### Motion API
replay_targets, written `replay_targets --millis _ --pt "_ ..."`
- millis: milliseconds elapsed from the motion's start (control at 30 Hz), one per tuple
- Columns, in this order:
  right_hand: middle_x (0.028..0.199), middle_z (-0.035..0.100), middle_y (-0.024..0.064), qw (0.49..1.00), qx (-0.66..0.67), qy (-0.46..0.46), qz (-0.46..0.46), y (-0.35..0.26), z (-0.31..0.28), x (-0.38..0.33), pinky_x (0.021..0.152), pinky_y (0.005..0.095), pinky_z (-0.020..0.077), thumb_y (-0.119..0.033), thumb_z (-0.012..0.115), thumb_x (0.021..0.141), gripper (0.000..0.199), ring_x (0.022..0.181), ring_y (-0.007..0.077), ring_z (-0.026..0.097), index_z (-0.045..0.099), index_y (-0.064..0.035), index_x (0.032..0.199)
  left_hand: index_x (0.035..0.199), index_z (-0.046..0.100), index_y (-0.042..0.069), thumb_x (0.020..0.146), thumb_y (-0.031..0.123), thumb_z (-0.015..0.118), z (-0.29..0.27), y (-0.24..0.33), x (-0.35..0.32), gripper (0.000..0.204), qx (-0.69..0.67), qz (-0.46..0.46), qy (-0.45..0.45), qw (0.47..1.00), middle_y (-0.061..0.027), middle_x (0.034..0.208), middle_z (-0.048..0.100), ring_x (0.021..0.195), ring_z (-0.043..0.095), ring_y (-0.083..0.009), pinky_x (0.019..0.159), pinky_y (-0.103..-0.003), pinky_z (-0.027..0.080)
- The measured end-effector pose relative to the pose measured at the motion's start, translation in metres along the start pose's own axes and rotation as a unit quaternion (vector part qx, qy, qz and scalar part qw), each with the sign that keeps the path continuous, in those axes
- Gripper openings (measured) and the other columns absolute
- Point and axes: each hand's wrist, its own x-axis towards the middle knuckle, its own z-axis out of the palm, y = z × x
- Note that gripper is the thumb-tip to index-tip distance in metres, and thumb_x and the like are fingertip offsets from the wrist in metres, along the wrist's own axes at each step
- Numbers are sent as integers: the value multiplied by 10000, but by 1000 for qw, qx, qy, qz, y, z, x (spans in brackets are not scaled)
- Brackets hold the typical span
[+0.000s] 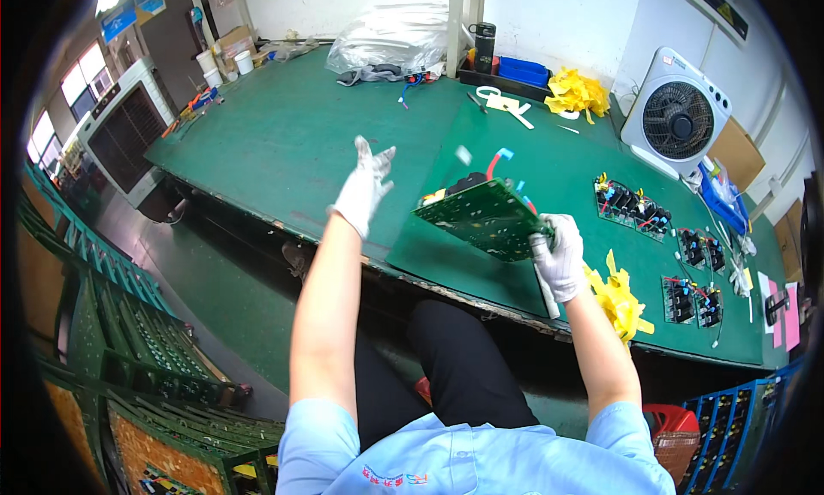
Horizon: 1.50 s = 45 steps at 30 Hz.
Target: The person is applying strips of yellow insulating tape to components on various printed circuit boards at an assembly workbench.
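My right hand [562,259], in a white glove, grips a green circuit board [481,220] by its right edge. The board is tilted above the table with its solder side toward me; dark components and a red wire [493,165] with a light-blue end show past its far edge. My left hand [366,189], also gloved, is raised left of the board, apart from it, fingers spread and holding nothing. Between the hand and the wire is a small, blurred white piece [463,155]; whether it rests on anything I cannot tell. Crumpled yellow strips [620,299] lie beside my right wrist.
Several populated boards [633,207] stand on the green table [283,143] at the right, near a box fan [678,113]. Along the back are a plastic-wrapped white stack [386,36], a black bottle [483,47] and more yellow strips [577,93]. Green racks [163,349] stand lower left.
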Motion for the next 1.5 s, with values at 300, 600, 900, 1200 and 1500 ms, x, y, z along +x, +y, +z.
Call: replay_targets --millis 300,600,900,1200,1500 --pt "860 604 63 959 -152 -211 -113 -85 23 17 756 395 484 -248 741 726 275 905 267 576 597 -98 906 1303 541 -52 977 596 405 -19 -2 -33 738 186 85 107 973 -158 1333 575 1247 534 -288 1083 -388 378" --pt "904 608 82 937 -180 -285 -89 -86 24 32 814 407 477 -279 695 784 333 958 274 563 605 -70 1028 1157 659 114 869 363 629 43 16 -117 382 679 347 -51 645 -135 1162 640 1088 606 -315 1053 -491 381" --pt "991 650 112 943 -116 -288 -122 -75 35 51 767 460 510 -406 573 897 461 936 304 616 539 -90 1232 1059 688 137 883 364 607 45 3 -94 299 690 351 -5 633 -93 1024 663 1006 627 -283 1046 -491 380" --pt "855 673 106 936 -156 -312 -49 -80 52 53 676 478 517 -334 514 941 328 822 326 637 581 -121 1181 889 686 119 920 418 557 50 2 -84 326 722 286 15 630 -76 779 659 702 656 -282 670 -426 522" --pt "796 671 109 945 -136 -294 -46 -84 50 47 655 511 507 -330 502 930 237 810 344 638 572 -133 1040 895 690 124 919 487 529 51 -1 -90 397 720 276 29 636 -109 752 660 685 659 -320 620 -445 528"
